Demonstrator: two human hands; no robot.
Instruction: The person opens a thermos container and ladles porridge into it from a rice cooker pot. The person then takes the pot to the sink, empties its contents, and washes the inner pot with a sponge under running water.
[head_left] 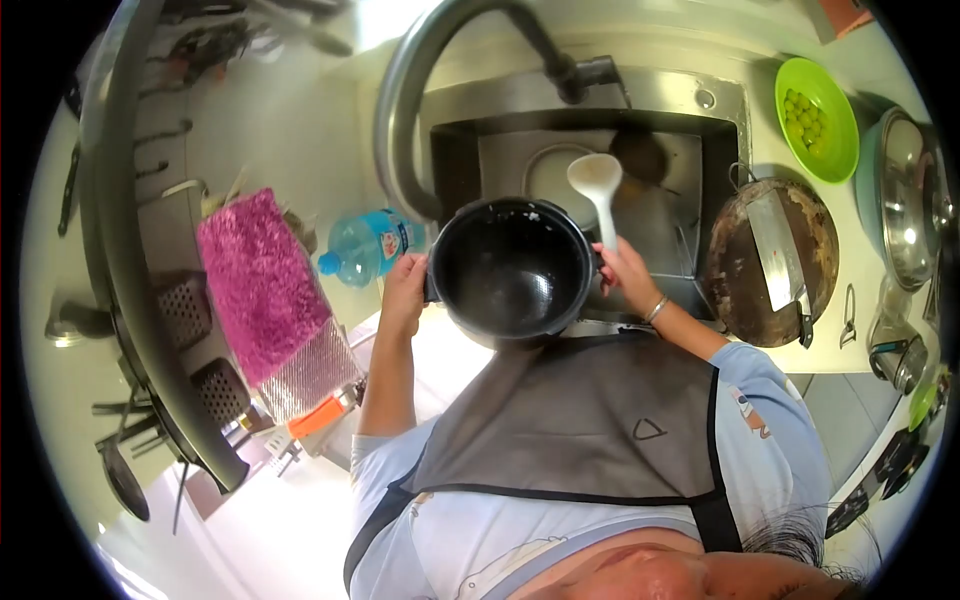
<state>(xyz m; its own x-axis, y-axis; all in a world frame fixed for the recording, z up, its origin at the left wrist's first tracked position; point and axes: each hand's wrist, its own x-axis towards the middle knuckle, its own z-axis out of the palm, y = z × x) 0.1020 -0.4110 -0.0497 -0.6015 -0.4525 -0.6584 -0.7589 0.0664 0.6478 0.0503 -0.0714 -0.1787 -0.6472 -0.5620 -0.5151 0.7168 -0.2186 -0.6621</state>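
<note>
A black pot (512, 270) is held level at the near edge of the sink, its inside dark and shiny with a few small white bits near the rim. My left hand (404, 297) is closed around the pot's left handle. On the other side, my right hand (630, 278) is closed on the handle of a white ladle (596, 190), with fingers also at the pot's right handle. The ladle's bowl points away from me over the sink (655, 260). Some fingertips of both hands are hidden behind the handles.
A curved faucet (395, 120) arches over the sink's left side. To the left stand a blue bottle (370, 248) and a pink cloth (262, 285). On the right, a cleaver (775, 250) lies on a round board (725, 285), near a green bowl (848, 150) of small green fruit.
</note>
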